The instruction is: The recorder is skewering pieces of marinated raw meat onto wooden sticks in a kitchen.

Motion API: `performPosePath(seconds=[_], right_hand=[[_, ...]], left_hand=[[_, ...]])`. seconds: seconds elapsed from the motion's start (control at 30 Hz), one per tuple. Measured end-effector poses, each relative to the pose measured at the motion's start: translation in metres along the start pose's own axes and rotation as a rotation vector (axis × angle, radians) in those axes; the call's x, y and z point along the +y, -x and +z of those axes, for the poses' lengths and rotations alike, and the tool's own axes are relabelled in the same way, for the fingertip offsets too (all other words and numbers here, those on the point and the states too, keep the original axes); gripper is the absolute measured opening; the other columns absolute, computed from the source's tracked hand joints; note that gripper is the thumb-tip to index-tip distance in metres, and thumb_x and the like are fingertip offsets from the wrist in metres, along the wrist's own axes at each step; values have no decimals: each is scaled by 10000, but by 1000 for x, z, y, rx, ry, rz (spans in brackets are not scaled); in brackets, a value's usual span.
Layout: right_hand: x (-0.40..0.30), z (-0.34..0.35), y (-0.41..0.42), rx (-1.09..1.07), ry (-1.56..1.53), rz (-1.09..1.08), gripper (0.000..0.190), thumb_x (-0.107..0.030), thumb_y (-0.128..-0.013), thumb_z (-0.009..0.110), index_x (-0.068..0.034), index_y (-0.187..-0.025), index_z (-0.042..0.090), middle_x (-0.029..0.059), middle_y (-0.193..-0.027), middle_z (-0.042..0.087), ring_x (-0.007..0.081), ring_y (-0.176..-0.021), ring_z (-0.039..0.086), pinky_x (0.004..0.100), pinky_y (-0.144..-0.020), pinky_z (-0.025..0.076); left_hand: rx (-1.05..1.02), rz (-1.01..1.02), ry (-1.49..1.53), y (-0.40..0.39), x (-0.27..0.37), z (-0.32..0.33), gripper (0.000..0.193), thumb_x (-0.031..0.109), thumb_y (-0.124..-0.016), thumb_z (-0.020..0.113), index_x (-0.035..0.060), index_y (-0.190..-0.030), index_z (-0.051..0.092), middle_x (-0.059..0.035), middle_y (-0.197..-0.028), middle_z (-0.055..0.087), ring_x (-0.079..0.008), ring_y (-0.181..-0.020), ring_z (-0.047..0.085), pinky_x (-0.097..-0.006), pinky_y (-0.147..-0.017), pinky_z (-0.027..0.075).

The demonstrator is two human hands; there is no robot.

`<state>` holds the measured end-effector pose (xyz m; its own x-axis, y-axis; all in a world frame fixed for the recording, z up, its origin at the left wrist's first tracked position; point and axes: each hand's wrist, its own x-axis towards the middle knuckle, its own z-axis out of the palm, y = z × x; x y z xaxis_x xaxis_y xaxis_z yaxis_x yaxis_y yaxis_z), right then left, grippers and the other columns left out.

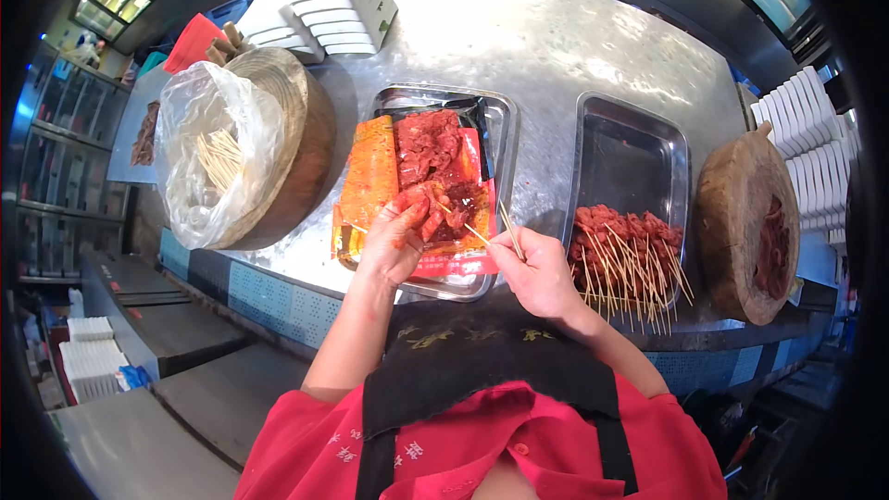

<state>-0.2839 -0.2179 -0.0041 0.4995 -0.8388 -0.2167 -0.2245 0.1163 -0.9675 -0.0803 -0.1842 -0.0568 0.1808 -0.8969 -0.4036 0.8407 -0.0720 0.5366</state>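
Observation:
Red-stained, my left hand (399,229) grips a piece of raw marinated meat (432,217). A thin wooden skewer (478,234) runs from that meat to my right hand (535,271), which pinches its end and also holds a few spare skewers (510,229) pointing up. Beneath my hands is a steel tray (510,132) with an opened printed packet (368,160) in it, and a heap of red marinated meat (427,142) lies on the packet. To the right, a second steel tray (628,146) carries several skewered meat pieces (625,236), their sticks jutting past its near edge.
At left, a clear plastic bag (257,118) of skewers (219,160) rests on a round wooden block (312,153). White foam boxes (326,0) are stacked behind it. Another wooden block (726,215) bearing dark meat (774,250) stands far right on the metal table (542,35).

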Motion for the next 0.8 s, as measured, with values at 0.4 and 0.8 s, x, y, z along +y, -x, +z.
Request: performPosePath(seconds=[0.4, 0.8], right_hand=[[2, 2, 2, -26, 92, -48, 181, -119, -835, 543, 43, -753, 539, 104, -572, 486, 68, -570, 442, 275, -528, 400], [2, 15, 4, 18, 96, -100, 207, -111, -861, 524, 37, -720, 488, 104, -559, 466, 95, -539, 446, 307, -501, 388]], left_hand=[[-30, 44, -56, 4, -2, 1, 188, 7, -834, 554, 37, -1016, 585, -74, -990, 618, -184, -901, 602, -282, -704, 520], [133, -36, 145, 8, -16, 6, 231, 16, -823, 556, 46, -1052, 570, -83, -969, 622, -208, -885, 607, -321, -766, 522]])
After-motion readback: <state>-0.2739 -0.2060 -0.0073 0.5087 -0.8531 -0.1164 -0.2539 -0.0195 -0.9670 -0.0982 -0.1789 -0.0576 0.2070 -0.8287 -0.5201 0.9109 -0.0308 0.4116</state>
